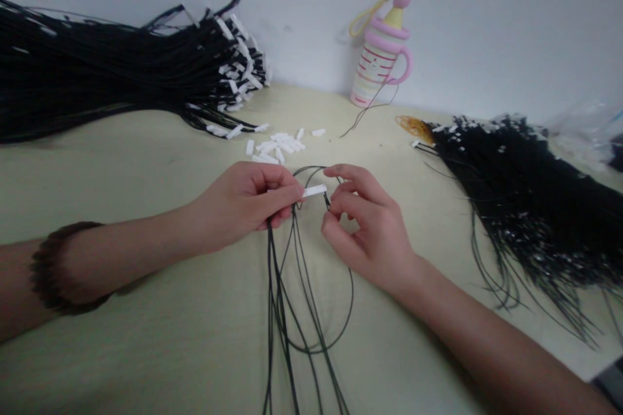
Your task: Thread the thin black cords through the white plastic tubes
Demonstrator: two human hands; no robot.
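My left hand [260,194] is closed, thumb and fingers pinching a slim white plastic connector [315,190] whose free end points right. Several thin black wires [271,259] hang from under this hand towards the near table edge, and one curves in a loop. Just right of the connector, my right hand [370,224] pinches a short black wire end [327,200] with thumb and finger, its index finger raised and bent. The wire end meets the connector's tip; how deep it sits in there I cannot tell.
Loose white connectors [277,144] lie beyond my hands. A big bundle of black wires with white ends [121,71] is at the back left, another black wire bundle [525,194] at the right. A pink-and-white cup-shaped holder [374,65] stands by the wall.
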